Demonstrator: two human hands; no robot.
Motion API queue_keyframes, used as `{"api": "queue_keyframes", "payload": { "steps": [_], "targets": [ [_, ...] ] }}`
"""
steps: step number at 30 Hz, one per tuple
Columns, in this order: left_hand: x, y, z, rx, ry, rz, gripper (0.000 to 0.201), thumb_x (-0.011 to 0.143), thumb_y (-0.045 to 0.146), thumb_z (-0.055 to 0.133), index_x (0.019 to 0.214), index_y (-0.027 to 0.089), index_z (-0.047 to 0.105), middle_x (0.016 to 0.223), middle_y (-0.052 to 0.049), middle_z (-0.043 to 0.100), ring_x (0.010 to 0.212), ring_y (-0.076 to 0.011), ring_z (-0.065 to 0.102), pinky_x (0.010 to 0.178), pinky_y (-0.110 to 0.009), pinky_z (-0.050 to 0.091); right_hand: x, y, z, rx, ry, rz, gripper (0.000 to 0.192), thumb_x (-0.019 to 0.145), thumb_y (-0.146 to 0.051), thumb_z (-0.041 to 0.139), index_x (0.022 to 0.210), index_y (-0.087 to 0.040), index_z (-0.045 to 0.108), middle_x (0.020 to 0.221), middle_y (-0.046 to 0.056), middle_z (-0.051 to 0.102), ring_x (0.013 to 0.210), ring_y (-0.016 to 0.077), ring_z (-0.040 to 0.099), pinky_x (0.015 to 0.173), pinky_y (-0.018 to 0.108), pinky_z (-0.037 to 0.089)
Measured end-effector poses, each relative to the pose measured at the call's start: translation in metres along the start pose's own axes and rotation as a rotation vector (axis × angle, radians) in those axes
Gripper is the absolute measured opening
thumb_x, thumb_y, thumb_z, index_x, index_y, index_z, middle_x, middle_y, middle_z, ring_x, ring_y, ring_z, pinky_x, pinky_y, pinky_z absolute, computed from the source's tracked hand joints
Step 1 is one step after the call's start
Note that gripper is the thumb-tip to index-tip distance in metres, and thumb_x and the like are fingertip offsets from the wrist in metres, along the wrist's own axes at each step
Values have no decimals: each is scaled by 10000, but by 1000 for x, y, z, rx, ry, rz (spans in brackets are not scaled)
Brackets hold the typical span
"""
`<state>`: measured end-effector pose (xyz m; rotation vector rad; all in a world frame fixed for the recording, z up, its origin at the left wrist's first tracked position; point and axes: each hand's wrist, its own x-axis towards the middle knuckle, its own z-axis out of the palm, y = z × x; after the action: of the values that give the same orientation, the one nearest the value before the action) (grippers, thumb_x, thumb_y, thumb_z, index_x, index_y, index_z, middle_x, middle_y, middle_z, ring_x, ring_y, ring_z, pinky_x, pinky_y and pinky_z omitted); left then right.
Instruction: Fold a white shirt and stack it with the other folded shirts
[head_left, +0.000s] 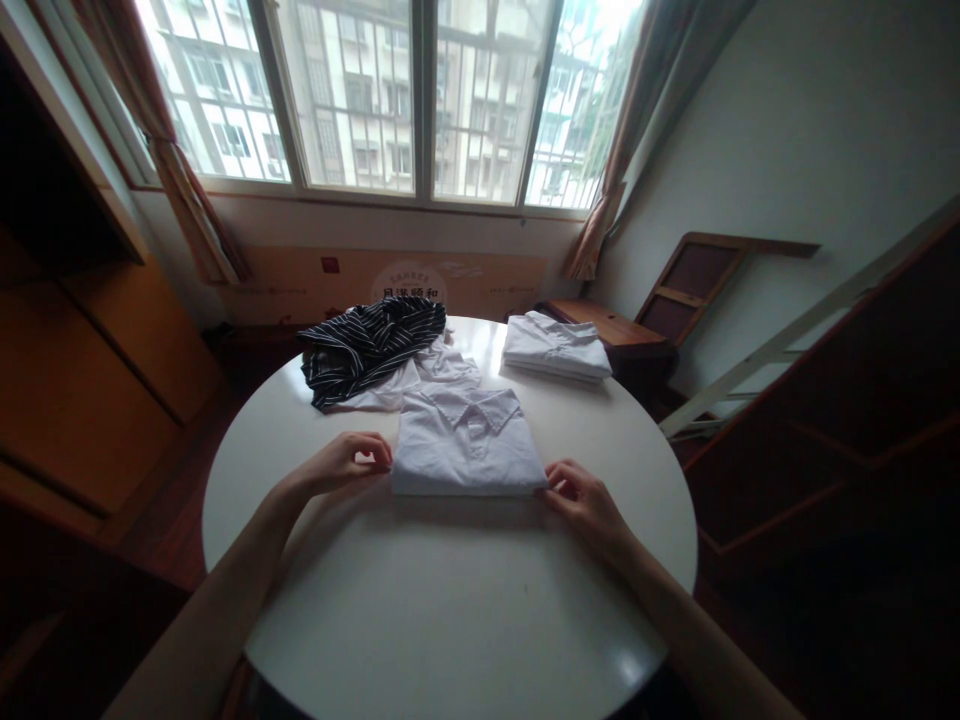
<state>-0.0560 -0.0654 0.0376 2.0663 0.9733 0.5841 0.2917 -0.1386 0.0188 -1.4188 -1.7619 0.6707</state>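
Observation:
A white collared shirt (469, 450), folded into a neat rectangle, lies on the white round table (450, 600) with its collar away from me. My left hand (360, 455) is at its left edge, thumb and fingers pinched together on the cloth. At the near right corner, my right hand (574, 490) pinches the shirt between thumb and fingers. Just behind the shirt, to the left, is a loose heap with a black striped garment (367, 345) on top and a crumpled white garment (442, 370) under it.
A stack of folded white shirts (556, 348) sits at the table's back right. Beyond the table are a long printed cardboard box (300, 275) and a barred window (375, 100). A wooden chair-like piece (690, 280) stands near the right wall.

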Motion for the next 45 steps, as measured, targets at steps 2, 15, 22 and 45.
{"api": "queue_keyframes", "payload": {
  "steps": [2,15,22,45],
  "targets": [
    [-2,4,0,17,-41,-6,172,709,301,581,677,137,622,840,-45,563,745,-128,529,647,-222,438,0,0,-1,-16,1,1,156,727,-309,557,642,-180,536,786,30,569,645,130,522,575,240,420],
    [-23,18,41,-123,207,-112,236,703,369,583,762,150,648,1018,-77,540,794,-154,551,678,-258,475,3,-1,-4,123,-20,62,295,773,-426,504,838,-173,641,883,61,632,816,197,577,725,295,444],
    [-23,26,52,-363,340,-279,256,661,365,632,757,127,643,714,-42,622,627,-134,554,523,-205,397,3,4,-7,371,-76,114,277,724,-415,584,876,-199,668,1160,75,579,936,230,585,776,332,467],
    [-19,25,50,102,463,-331,360,712,480,497,606,144,577,572,-4,554,563,-140,482,529,-228,329,0,-13,-1,124,-96,146,219,680,-378,602,704,-161,580,664,13,578,615,134,515,553,248,403]
  ]
}}
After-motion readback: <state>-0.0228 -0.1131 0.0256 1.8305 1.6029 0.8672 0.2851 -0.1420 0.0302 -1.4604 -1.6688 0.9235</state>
